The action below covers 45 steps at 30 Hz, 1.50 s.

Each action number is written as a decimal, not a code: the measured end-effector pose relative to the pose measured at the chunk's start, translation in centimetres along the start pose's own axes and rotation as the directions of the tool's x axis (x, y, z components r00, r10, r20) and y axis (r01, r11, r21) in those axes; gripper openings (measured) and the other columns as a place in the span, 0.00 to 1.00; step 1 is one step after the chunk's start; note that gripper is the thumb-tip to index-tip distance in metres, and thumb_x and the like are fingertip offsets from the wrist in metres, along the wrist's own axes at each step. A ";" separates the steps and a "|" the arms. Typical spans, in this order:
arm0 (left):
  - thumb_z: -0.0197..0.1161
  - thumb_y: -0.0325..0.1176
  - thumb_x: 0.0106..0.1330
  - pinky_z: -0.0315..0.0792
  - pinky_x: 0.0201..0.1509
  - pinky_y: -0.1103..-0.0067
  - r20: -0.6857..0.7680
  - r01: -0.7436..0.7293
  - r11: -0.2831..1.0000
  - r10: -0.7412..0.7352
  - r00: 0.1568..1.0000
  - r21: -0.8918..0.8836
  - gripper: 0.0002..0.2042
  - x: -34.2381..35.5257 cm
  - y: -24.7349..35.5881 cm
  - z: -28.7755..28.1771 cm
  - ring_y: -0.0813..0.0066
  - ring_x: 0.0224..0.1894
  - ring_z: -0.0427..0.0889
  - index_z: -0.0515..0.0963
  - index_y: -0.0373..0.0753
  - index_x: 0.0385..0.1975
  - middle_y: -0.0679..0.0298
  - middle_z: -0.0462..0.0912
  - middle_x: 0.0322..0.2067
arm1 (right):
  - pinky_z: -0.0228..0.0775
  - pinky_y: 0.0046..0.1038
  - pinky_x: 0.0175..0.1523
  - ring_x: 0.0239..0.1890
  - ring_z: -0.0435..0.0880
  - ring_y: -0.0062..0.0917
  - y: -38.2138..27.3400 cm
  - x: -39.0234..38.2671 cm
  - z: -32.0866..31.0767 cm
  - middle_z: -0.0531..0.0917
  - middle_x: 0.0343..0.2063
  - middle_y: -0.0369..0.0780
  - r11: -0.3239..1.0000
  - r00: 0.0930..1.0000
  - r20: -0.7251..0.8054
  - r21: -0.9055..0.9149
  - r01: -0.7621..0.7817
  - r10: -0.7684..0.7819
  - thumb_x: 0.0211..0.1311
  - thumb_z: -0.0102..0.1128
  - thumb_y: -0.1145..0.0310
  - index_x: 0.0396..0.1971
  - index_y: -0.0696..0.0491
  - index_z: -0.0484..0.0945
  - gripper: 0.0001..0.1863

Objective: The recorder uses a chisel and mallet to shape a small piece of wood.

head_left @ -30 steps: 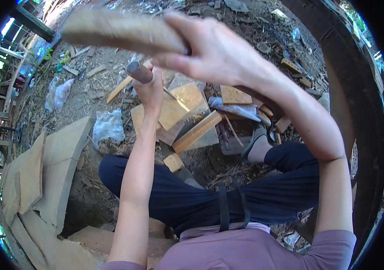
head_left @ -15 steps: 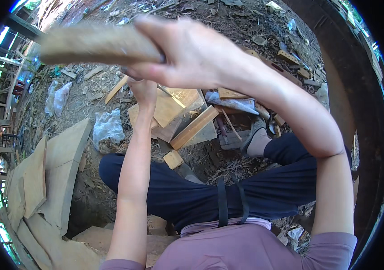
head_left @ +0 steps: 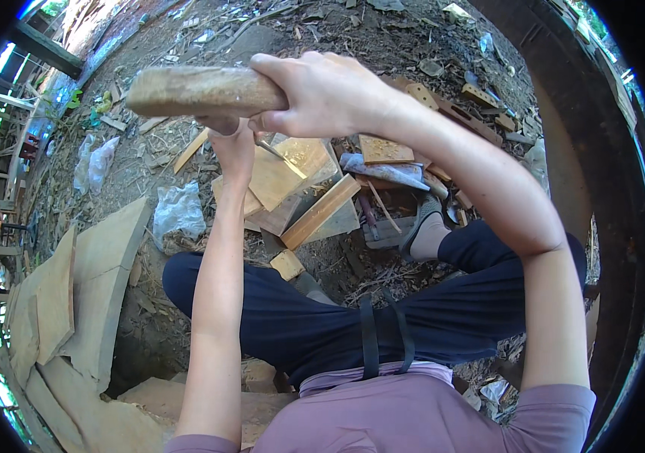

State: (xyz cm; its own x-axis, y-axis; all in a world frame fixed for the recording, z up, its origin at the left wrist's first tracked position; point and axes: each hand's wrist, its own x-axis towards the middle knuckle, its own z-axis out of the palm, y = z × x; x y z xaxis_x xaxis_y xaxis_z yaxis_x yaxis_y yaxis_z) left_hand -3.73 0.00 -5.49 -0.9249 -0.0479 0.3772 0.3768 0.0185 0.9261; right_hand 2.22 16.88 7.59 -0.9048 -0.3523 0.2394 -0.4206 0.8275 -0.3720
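My right hand (head_left: 319,94) is wrapped around one end of a thick wooden mallet (head_left: 202,90), a rough, worn block pointing left. Just under it, my left hand (head_left: 233,147) is closed, with its fingers partly hidden by the mallet. From the left fist a thin metal chisel (head_left: 265,146) slants down to the right, over a pale wooden board (head_left: 277,181). The chisel's handle is covered, and whether the mallet touches it I cannot tell. Small shavings lie on the board's far part.
A narrow wooden bar (head_left: 321,211) leans beside the board, near a small wood block (head_left: 288,264). Right of these are a crumpled cloth (head_left: 387,172) and a shaving-strewn block (head_left: 385,149). Large planks (head_left: 100,294) stand at left by a plastic bag (head_left: 179,211). A dark beam (head_left: 602,151) curves along the right.
The mallet and my right hand have shifted right and slightly down, closer over my left hand, and the mallet's motion blur has lessened. My left hand stays nearly in place.
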 end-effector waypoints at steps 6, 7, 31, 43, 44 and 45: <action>0.62 0.27 0.66 0.69 0.33 0.82 0.134 0.146 0.960 -0.116 0.984 -0.240 0.04 -0.3 -1.0 -1.1 0.83 0.23 0.72 0.73 0.37 0.33 0.70 0.73 0.21 | 0.70 0.35 0.51 0.44 0.81 0.37 4.2 -3.2 6.5 0.81 0.41 0.50 0.755 0.915 0.143 0.525 -0.393 0.376 0.54 0.59 0.42 0.54 0.59 0.69 0.38; 0.62 0.27 0.66 0.73 0.40 0.80 0.157 0.161 0.937 -0.116 0.981 -0.310 0.05 -0.4 -1.2 -1.4 0.83 0.25 0.72 0.73 0.37 0.36 0.69 0.72 0.23 | 0.70 0.36 0.53 0.46 0.80 0.37 4.8 -3.8 8.2 0.81 0.43 0.50 0.699 0.881 0.202 0.545 -0.463 0.427 0.54 0.59 0.42 0.55 0.59 0.69 0.39; 0.54 0.35 0.70 0.71 0.33 0.75 -0.169 0.147 0.889 -0.240 0.956 -0.434 0.07 0.6 -0.1 -7.3 0.79 0.19 0.67 0.69 0.39 0.36 0.70 0.66 0.15 | 0.65 0.34 0.61 0.55 0.78 0.39 9.2 -9.9 17.9 0.80 0.49 0.53 0.379 0.742 0.442 0.659 -0.649 0.504 0.53 0.62 0.45 0.57 0.61 0.68 0.40; 0.71 0.51 0.52 0.79 0.37 0.64 0.500 -0.431 0.254 -0.459 0.734 0.866 0.39 -8.5 -2.8 -1.2 0.52 0.31 0.85 0.67 0.44 0.63 0.50 0.84 0.25 | 0.73 0.29 0.27 0.20 0.79 0.25 9.2 -10.3 19.3 0.80 0.29 0.44 0.397 0.777 0.354 0.705 -0.587 0.521 0.57 0.63 0.46 0.49 0.61 0.70 0.33; 0.71 0.51 0.52 0.78 0.37 0.63 0.503 -0.415 0.283 -0.473 0.724 0.864 0.40 -8.4 -2.9 -1.3 0.52 0.32 0.85 0.63 0.47 0.66 0.50 0.84 0.26 | 0.72 0.28 0.25 0.19 0.79 0.25 9.8 -10.4 19.9 0.79 0.28 0.43 0.420 0.804 0.288 0.733 -0.535 0.520 0.57 0.63 0.47 0.49 0.61 0.70 0.33; 0.71 0.51 0.51 0.78 0.38 0.62 0.492 -0.390 0.300 -0.492 0.719 0.870 0.42 -8.3 -2.8 -2.0 0.51 0.33 0.85 0.60 0.49 0.68 0.49 0.84 0.27 | 0.72 0.28 0.24 0.18 0.78 0.25 9.4 -10.0 19.7 0.79 0.27 0.43 0.442 0.832 0.228 0.760 -0.477 0.505 0.57 0.63 0.47 0.49 0.61 0.69 0.33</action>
State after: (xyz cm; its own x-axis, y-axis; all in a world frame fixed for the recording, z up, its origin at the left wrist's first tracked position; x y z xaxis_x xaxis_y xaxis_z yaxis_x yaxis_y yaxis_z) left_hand 3.00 -1.62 -11.21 -0.8751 0.4477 -0.1837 0.4294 0.8934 0.1317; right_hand 5.98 19.51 -15.96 -0.9809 0.0251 -0.1931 0.1942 0.2019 -0.9600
